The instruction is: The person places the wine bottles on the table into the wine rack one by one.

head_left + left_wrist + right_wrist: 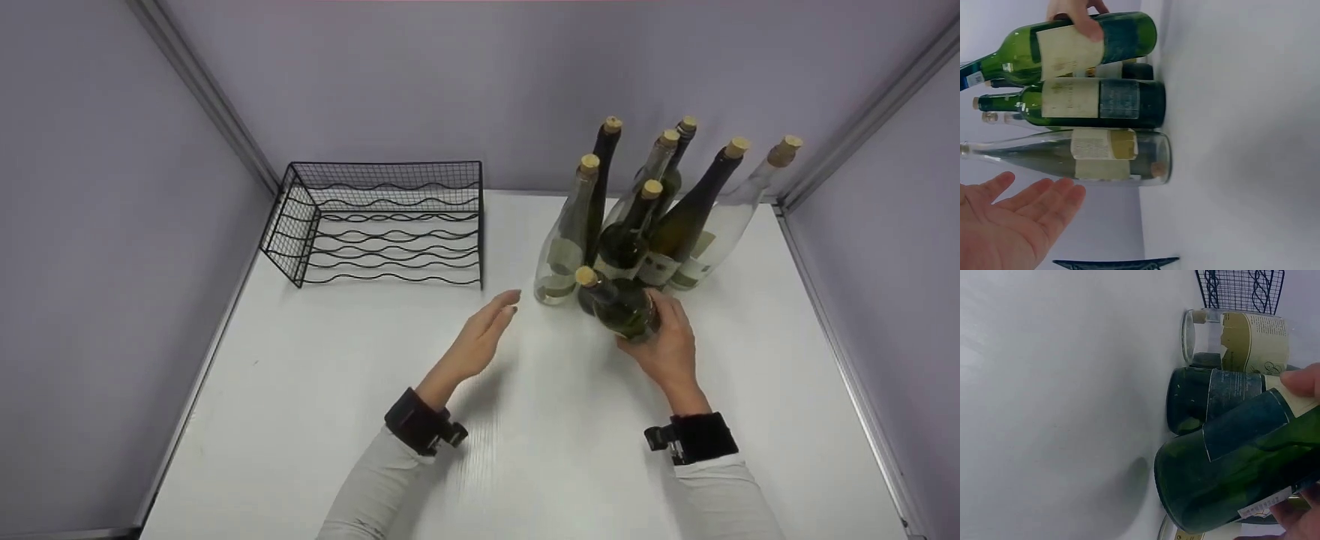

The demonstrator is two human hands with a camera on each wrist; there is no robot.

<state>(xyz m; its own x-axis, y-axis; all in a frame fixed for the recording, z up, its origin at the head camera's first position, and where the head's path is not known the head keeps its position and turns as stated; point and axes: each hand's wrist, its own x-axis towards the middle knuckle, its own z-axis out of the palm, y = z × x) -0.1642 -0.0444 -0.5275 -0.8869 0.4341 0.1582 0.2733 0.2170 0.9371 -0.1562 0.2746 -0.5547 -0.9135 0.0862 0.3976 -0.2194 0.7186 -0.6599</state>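
My right hand (pixel 664 341) grips a green wine bottle (pixel 626 307) around its body, thumb on one side and fingers on the other. The bottle has a cork in its neck, which tilts toward the left in the head view. In the left wrist view, its cream label (pixel 1069 50) faces the camera, with a dark blue label beside it. My left hand (pixel 478 337) hovers over the table with its fingers extended and holds nothing. It is nearest to a clear glass bottle (pixel 559 255). A dark green bottle (pixel 1092 105) stands right behind the gripped one.
Several more corked bottles stand in a cluster at the back right, among them a brown-green one (pixel 686 217) and a clear one (pixel 739 217). A black wire rack (pixel 390 255) with wavy bars sits at the back left. Grey walls enclose the white table (pixel 322 390).
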